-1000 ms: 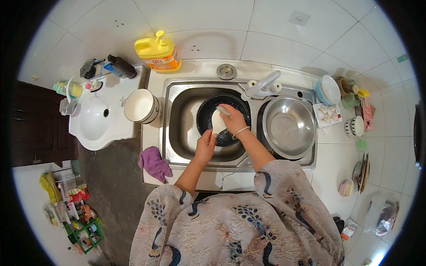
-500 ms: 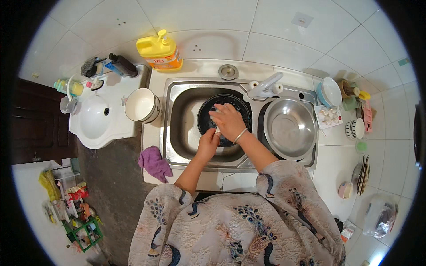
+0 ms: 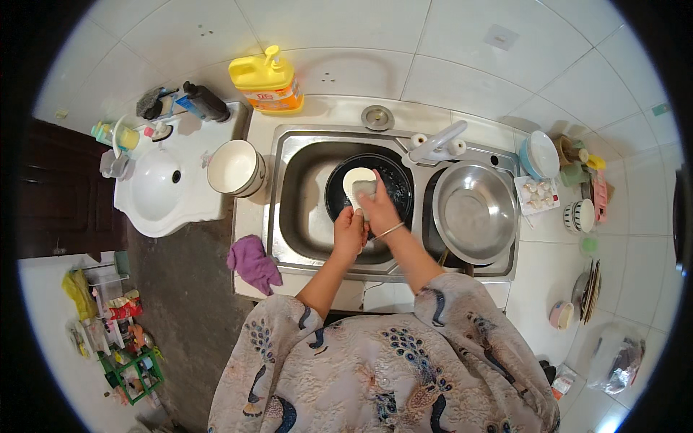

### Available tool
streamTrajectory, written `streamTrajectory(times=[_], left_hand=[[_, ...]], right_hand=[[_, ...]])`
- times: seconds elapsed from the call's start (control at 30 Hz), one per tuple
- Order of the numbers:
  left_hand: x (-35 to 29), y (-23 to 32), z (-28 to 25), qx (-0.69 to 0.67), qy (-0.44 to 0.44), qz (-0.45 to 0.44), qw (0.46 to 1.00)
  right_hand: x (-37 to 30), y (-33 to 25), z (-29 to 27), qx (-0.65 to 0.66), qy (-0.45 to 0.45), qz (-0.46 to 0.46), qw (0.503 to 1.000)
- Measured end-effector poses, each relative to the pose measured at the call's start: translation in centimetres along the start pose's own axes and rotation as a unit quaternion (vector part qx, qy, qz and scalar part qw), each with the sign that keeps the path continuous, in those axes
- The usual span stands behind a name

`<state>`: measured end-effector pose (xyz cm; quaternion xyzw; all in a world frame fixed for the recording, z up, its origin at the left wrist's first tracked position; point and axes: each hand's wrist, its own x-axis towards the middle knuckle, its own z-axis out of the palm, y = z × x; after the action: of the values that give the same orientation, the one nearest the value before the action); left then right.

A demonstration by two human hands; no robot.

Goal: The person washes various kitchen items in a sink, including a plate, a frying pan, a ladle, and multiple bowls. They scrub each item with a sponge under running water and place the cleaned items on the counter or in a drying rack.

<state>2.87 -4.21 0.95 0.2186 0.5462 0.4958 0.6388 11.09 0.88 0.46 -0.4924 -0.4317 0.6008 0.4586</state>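
My left hand (image 3: 348, 232) is closed round the handle of a cream-white rice paddle (image 3: 354, 177), whose rounded head points away from me. My right hand (image 3: 382, 211) presses a greyish sponge (image 3: 365, 190) onto the paddle. Part of the handle is hidden by my fingers. Both hands are over a round black basin (image 3: 395, 173), which sits in the left bowl of a steel double sink (image 3: 275, 173). The basin appears wet inside.
A steel bowl (image 3: 473, 209) sits over the right sink bowl, beside the white faucet (image 3: 437, 143). On the left are a cream pot (image 3: 234, 167), purple cloth (image 3: 254, 264) and yellow pump jug (image 3: 267, 83). Bowls (image 3: 540, 153) and a white tray (image 3: 538, 195) stand right.
The right hand has shifted nearer to me, uncovering the paddle's head and the sponge. The left hand has moved slightly down and right, still gripping the handle.
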Motion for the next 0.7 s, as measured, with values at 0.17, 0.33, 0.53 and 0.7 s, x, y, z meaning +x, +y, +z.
streamTrajectory(times=[0.17,0.33,0.53,0.7], left_hand=[[0.8,0.1,0.6,0.073,-0.001,0.018,0.997],[-1.4,-0.8,0.2,0.092,-0.039,-0.033,0.994],[0.6,-0.1,-0.6,0.078,-0.009,-0.016,0.997],[-1.7,-0.5,-0.4,0.089,-0.054,-0.035,0.994]], right_hand=[[4.0,2.2,-0.3,-0.190,0.191,-0.096,0.958],[7.0,1.7,-4.1,-0.038,0.121,0.037,0.991],[1.0,1.3,0.6,-0.357,0.091,-0.166,0.915],[7.7,2.9,-3.8,-0.223,0.104,-0.009,0.969]])
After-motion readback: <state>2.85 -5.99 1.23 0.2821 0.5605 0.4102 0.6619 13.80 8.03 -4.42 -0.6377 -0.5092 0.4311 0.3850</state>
